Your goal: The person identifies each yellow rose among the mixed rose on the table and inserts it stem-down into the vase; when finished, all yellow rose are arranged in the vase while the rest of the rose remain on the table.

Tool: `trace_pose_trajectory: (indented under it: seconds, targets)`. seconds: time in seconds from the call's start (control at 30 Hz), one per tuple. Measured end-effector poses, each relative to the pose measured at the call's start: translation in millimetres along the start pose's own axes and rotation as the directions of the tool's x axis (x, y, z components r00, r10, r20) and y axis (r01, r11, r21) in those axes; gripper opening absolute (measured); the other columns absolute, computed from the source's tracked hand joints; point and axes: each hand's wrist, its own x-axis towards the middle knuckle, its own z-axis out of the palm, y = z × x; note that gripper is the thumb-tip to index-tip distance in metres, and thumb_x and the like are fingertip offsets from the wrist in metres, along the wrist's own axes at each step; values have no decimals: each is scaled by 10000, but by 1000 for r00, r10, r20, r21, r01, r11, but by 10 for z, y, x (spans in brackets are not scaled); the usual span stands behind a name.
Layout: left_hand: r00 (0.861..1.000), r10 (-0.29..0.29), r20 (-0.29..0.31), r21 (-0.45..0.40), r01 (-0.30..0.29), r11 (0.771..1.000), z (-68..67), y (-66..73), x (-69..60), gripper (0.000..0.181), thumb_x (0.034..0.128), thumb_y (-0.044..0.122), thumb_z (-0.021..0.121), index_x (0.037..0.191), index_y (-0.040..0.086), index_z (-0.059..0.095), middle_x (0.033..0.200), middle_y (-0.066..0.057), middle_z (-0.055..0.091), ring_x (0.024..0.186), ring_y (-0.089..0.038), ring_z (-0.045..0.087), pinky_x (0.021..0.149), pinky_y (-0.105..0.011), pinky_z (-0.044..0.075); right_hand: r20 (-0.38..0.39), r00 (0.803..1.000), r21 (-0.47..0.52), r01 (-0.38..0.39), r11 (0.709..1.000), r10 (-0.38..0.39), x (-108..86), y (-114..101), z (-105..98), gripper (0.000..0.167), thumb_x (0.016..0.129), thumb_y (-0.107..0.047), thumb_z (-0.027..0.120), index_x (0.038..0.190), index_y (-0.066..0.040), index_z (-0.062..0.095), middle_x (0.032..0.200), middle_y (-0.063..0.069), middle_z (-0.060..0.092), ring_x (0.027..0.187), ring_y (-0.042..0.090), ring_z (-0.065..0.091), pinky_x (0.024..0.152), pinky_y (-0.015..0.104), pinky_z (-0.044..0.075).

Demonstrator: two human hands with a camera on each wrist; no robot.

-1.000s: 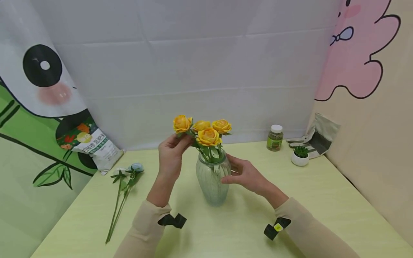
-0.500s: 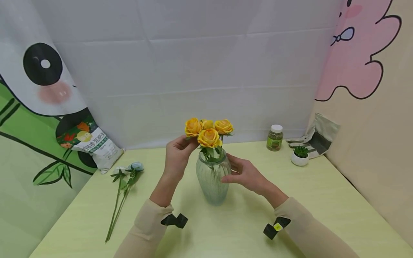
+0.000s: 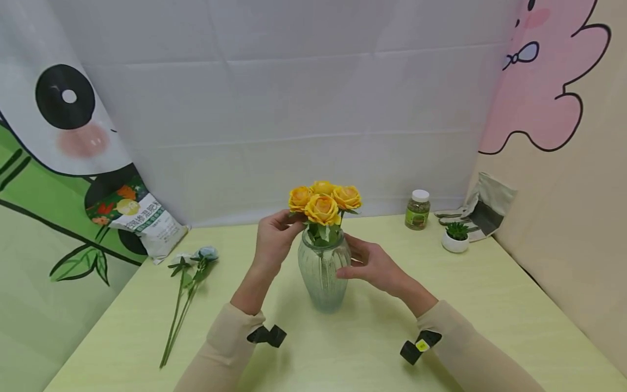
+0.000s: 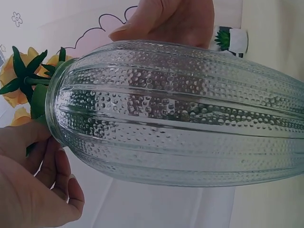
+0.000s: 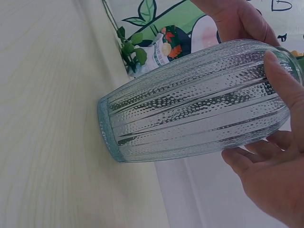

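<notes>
A ribbed clear glass vase (image 3: 324, 283) stands upright on the table, with several yellow roses (image 3: 323, 209) rising from its mouth. My left hand (image 3: 275, 239) is at the left of the vase's rim and pinches the leftmost rose (image 3: 300, 199) just under its bloom; the fingertips are partly hidden behind the flowers. On the vase's right side, my right hand (image 3: 374, 267) holds the glass, thumb in front and fingers round the back. The right wrist view shows that thumb (image 5: 280, 78) against the upper part of the glass vase (image 5: 190, 104).
Two loose flowers (image 3: 188, 283), pale white and blue, lie at the left. A printed bag (image 3: 147, 223) leans at the back left. At the back right are a lidded jar (image 3: 417, 211), a small potted succulent (image 3: 455, 238) and a grey glove (image 3: 485, 209).
My left hand has moved right and slightly down, bringing the leftmost rose in toward the others. The blooms now sit closer together over the vase. My right hand has stayed on the vase.
</notes>
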Motion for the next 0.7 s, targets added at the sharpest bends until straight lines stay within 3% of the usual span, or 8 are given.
trace_pose_trajectory:
  seconds: [0.13, 0.3, 0.5, 0.7]
  targets:
    - [1000, -18, -20, 20, 18, 1000, -14, -3, 4, 247, 908, 17, 695, 1144, -50, 725, 1037, -141, 744, 951, -159, 687, 881, -291, 569, 3, 1000, -6, -10, 1000, 10, -1, -8, -4, 928, 873, -208, 809, 1585, -50, 234, 1617, 92, 280, 1452, 319, 322, 1149, 486, 332]
    - [999, -51, -1, 4, 51, 999, -29, 12, 9, 289, 917, 25, 689, 1195, -50, 699, 1120, -168, 720, 1070, -209, 667, 942, -329, 551, -2, 1000, -9, -15, 1000, 15, 3, -13, 2, 933, 871, -205, 811, 1583, -40, 230, 1618, 100, 276, 1448, 314, 333, 1142, 454, 351]
    - [984, -93, 152, -11, 96, 995, -173, -14, -14, 340, 938, 49, 675, 1264, -42, 650, 1173, -130, 696, 1104, -199, 650, 987, -344, 528, 9, 1000, -13, -22, 1000, 22, 8, -5, 14, 928, 878, -227, 805, 1588, -58, 231, 1616, 88, 284, 1448, 324, 331, 1129, 457, 371]
    - [959, -57, 278, 15, 55, 998, -362, -44, -23, 268, 971, 37, 626, 1209, -84, 644, 1060, 7, 710, 1012, -171, 644, 892, -311, 542, 16, 1000, -54, -23, 998, 24, 6, 1, -25, 931, 887, -255, 795, 1589, -54, 219, 1619, 103, 275, 1444, 337, 338, 1135, 485, 359]
